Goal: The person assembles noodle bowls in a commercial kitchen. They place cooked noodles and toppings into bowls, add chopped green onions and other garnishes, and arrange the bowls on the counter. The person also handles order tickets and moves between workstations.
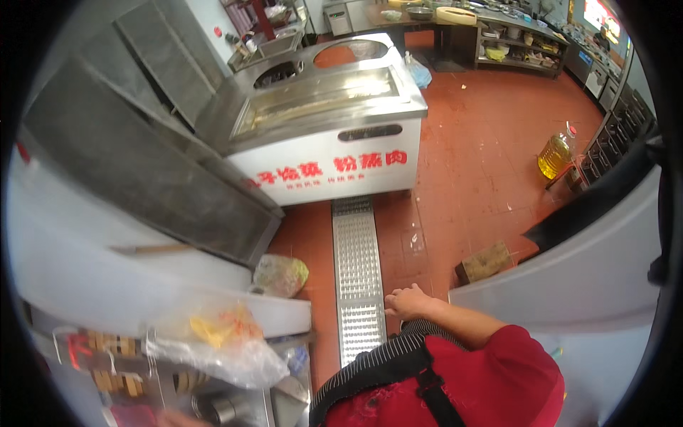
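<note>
Plastic bag point(224, 352), clear, orange-yellow contents, nr shelving | L hand point(178, 418): blurred, grip can't tell | R hand point(407, 302): fingers part-spread, empty, nothing taken up yet

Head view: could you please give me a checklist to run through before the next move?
1. Right hand free: ok, it appears empty.
2. Left hand free: cannot tell, blurred and cut off at the lower edge.
3. Plastic bag closed: cannot tell, blurred.
4. Floor clean: not ok, pale scraps lie on it.
5. Oil jug capped: ok, red cap on.
</note>
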### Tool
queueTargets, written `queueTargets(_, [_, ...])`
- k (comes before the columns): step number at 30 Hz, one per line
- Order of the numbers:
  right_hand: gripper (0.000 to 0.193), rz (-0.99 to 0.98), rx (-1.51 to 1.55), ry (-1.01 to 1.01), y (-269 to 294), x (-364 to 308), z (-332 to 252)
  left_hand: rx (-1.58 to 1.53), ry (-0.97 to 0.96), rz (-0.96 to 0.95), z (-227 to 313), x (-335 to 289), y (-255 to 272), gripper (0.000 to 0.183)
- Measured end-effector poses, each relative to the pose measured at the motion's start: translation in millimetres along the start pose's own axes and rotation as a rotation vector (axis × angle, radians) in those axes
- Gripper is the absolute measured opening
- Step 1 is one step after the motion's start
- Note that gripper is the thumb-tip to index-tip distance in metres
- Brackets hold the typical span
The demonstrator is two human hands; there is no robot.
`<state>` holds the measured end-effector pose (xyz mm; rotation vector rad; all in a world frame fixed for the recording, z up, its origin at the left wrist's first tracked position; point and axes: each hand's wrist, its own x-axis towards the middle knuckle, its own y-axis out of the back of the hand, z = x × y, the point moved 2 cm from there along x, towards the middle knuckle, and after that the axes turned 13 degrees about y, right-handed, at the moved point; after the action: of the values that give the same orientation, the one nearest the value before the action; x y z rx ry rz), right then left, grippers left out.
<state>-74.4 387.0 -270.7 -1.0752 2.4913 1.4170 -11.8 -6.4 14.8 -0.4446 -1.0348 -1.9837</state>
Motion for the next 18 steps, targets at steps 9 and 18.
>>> queueTargets(9, [0.044, 0.147, 0.039, -0.051, 345.8, 62.4, 382.6, 0.303, -0.162, -0.876, 319.5, -45.3, -523.4, 0.014])
queueTargets(18, [0.051, 0.274, 0.254, -0.511, 573.7, 139.3, 749.4, -0.16, -0.488, -1.031, 552.3, 17.6, -1045.2, 0.005])
